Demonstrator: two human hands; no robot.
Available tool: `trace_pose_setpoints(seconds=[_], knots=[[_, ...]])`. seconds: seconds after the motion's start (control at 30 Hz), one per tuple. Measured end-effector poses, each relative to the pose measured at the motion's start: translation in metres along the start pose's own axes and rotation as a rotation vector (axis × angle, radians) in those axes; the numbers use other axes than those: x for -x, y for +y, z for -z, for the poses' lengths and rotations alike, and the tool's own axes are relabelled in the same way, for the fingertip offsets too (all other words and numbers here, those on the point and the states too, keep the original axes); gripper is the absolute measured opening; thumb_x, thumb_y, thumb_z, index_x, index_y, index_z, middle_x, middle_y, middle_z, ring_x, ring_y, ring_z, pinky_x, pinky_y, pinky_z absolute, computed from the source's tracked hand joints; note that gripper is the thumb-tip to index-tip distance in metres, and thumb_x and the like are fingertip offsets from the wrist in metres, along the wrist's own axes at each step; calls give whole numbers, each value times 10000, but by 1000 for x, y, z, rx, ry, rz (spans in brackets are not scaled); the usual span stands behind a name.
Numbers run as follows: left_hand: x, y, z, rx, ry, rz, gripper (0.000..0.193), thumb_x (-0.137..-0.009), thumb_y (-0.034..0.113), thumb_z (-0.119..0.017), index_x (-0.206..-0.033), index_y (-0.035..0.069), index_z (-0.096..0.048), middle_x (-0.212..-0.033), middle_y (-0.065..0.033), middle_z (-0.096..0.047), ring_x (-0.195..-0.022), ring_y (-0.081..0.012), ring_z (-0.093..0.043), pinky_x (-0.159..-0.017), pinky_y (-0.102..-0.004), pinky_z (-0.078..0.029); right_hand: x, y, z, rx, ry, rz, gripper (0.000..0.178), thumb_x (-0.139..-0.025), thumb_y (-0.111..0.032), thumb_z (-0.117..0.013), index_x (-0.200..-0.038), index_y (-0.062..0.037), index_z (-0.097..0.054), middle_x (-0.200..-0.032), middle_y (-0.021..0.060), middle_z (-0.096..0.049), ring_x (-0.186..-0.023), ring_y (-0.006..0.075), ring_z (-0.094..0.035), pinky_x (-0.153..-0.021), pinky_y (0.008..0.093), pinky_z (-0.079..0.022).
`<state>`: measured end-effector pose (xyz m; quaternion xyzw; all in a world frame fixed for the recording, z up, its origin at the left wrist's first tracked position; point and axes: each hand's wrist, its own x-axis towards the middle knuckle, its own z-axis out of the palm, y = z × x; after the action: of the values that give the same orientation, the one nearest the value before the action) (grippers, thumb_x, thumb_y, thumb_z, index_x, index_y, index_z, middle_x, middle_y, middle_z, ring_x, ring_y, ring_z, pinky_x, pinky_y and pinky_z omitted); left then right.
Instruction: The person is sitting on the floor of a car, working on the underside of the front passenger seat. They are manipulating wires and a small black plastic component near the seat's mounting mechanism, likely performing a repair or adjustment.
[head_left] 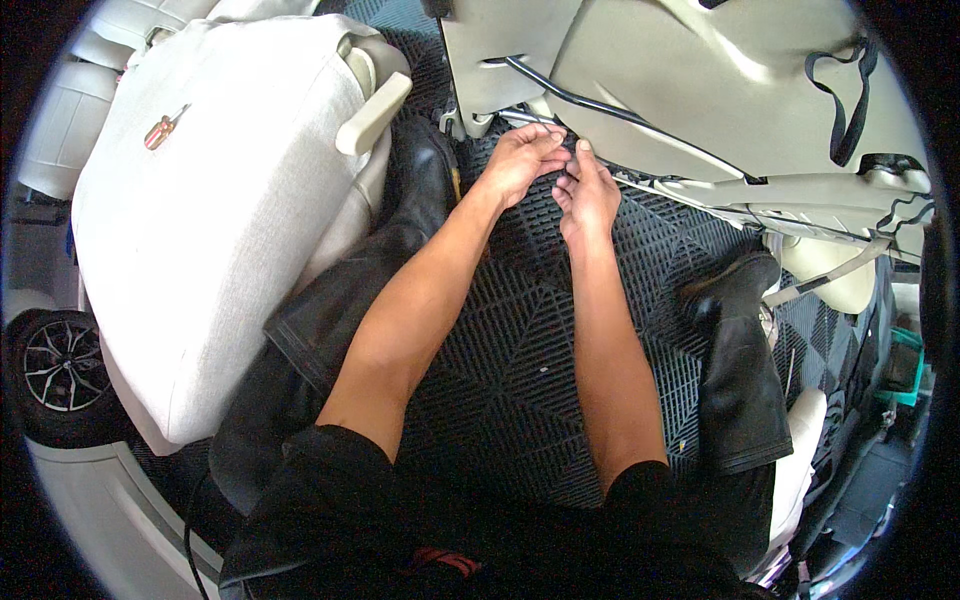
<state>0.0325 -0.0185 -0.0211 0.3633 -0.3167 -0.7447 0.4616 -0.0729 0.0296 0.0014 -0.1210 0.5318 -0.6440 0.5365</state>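
My left hand (525, 162) and my right hand (590, 192) meet at the lower edge of a beige interior panel (640, 60). The left fingers are pinched together. On the right hand, the thumb presses toward curled fingers. Something small and dark shows between the fingertips, perhaps part of a wire, but I cannot make it out. Dark wiring (640, 178) runs along the panel's lower edge just right of my hands. Above it, a thick black cable (620, 112) slants across the panel, coming out of a slot at its upper left.
A pale covered seat (220, 200) with an armrest (375, 115) stands at left; a screwdriver (160, 132) lies on it. Dark ribbed matting (520, 340) covers the floor between my boots. A black strap (845, 105) hangs at right, above a pale belt (830, 272). A wheel (65, 365) shows far left.
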Motion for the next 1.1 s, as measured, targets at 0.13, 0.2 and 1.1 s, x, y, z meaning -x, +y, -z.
trace_pose_setpoints(seconds=[0.13,0.2,1.1], knots=[[-2,-2,1,-41,14,-21,190,-943,152,-620,-1086,26,-623,-958,-55,-651,-869,-167,-653,-821,-322,-550,-6,11,2,-31,61,41,181,-900,-176,-685,-792,-56,-604,-662,12,-579,-523,91,-523,-448,221,-430],[-3,-4,1,-57,29,-33,188,-945,150,-616,-1085,25,-624,-965,-57,-653,-873,-168,-653,-823,-325,-549,-7,13,10,22,-15,101,149,-905,-153,-664,-823,-46,-599,-658,11,-559,-518,96,-512,-454,231,-424],[6,0,-11,2,106,-23,158,-976,67,-513,-1106,21,-591,-1015,-93,-631,-896,-216,-660,-829,-348,-559,1,-6,38,-33,-303,-76,206,-911,-275,-631,-789,-142,-532,-632,-42,-420,-561,128,-428,-559,289,-376]])
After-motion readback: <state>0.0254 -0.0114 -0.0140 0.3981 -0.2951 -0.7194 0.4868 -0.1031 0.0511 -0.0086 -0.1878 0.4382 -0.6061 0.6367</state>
